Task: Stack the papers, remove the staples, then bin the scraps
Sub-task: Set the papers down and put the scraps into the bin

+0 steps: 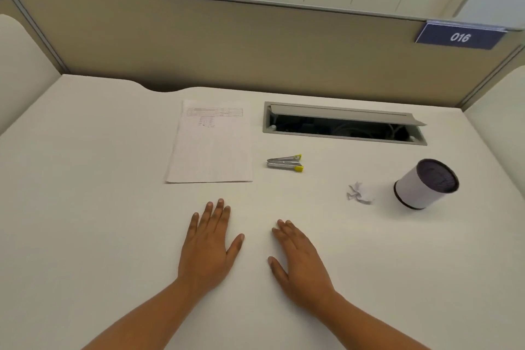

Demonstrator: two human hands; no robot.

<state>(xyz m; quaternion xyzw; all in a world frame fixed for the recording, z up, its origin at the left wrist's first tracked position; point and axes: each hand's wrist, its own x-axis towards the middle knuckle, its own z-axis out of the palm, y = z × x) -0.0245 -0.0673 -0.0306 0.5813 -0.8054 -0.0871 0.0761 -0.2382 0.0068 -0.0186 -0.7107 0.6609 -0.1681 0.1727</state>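
– What is done?
– On the desk (pixel 99 179) the papers (pixel 210 148) are piled neatly. Nothing is held; the left hand (pixel 208 247) and right hand (pixel 301 261) are laid flat, fingers spread.
– What is left?
– The bin (pixel 423 185) is not yet fed. The staple puller (pixel 285 163) is left alone, and the scrap (pixel 359 192) is beside the bin.

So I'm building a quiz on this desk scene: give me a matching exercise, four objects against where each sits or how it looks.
Things:
1. stack of papers
2. staple remover
3. crumpled paper scrap
4. small bin

Descriptions:
A. white cylinder with a dark opening, far right
B. lies just left of the bin
C. metal with yellow tips, right of the papers
D. flat on the desk, ahead of the left hand

Pairs: 1-D, 2-C, 3-B, 4-A
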